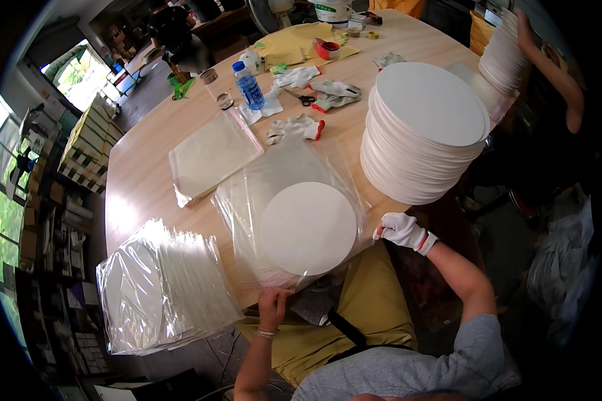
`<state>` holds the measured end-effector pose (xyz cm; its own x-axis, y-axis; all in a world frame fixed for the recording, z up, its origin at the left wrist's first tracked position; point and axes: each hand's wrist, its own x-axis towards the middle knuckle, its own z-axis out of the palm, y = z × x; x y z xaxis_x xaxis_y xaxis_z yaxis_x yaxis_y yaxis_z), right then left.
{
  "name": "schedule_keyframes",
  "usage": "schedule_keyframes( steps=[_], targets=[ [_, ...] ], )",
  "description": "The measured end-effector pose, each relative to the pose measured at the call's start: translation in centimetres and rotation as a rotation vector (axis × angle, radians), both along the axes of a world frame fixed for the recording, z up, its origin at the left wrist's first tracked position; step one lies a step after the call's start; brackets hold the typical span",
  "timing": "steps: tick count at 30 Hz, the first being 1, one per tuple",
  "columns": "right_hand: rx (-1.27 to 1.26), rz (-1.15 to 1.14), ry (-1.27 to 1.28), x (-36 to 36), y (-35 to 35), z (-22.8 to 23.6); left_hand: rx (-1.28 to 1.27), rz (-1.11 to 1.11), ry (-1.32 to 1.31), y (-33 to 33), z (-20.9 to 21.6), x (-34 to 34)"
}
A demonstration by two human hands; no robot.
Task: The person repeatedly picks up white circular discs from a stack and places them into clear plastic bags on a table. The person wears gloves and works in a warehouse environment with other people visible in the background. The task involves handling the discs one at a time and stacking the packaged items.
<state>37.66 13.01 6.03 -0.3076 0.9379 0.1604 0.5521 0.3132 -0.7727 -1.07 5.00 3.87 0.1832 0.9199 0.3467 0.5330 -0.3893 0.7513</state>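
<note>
At the centre of your clock, on the pale wood-grain table, lies a flat, matte white round disc, smooth-faced and clean-edged. It sits over a broad, clear, glossy plastic sleeve, whose creased film catches the light; whether the disc is inside it or on top, you cannot tell.

Toward seven o'clock, your bare left hand pinches the sleeve's near edge. Toward three o'clock, your right hand, in a white knit glove with a red-trimmed cuff, curls its fingers closed on the sleeve's near right corner.

Near your right hand, toward two o'clock, rises a tall, slightly uneven stack of matching white discs, their rims ridged like pleats. At eight o'clock lies a shiny, crinkled pile of clear-wrapped white discs. Toward ten o'clock rests a flat, squared stack of translucent plastic sleeves. Around twelve are crumpled white knit gloves with red cuffs; toward eleven, a blue-capped clear plastic bottle stands upright.
</note>
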Motion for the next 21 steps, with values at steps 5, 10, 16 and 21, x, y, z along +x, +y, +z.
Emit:
schedule_keyframes(
  steps=[5, 10, 16, 21],
  targets=[
    [-0.069, -0.149, -0.037, -1.0, 0.2, 0.0, -0.143, 0.286, -0.196, -0.8, -2.5, 0.6],
    [0.049, -0.261, -0.281, -2.2, 0.5, -0.5, -0.231, 0.446, -0.098, -0.5, -1.6, 1.7],
    [0.142, -0.322, -0.433, -3.5, 0.5, -0.2, -0.146, 0.548, 0.155, -0.4, -2.7, 1.4],
    [0.247, -0.236, -0.736, -4.0, 0.5, -1.1, -0.234, 0.520, 0.370, 0.6, -0.1, 1.9]
  ],
)
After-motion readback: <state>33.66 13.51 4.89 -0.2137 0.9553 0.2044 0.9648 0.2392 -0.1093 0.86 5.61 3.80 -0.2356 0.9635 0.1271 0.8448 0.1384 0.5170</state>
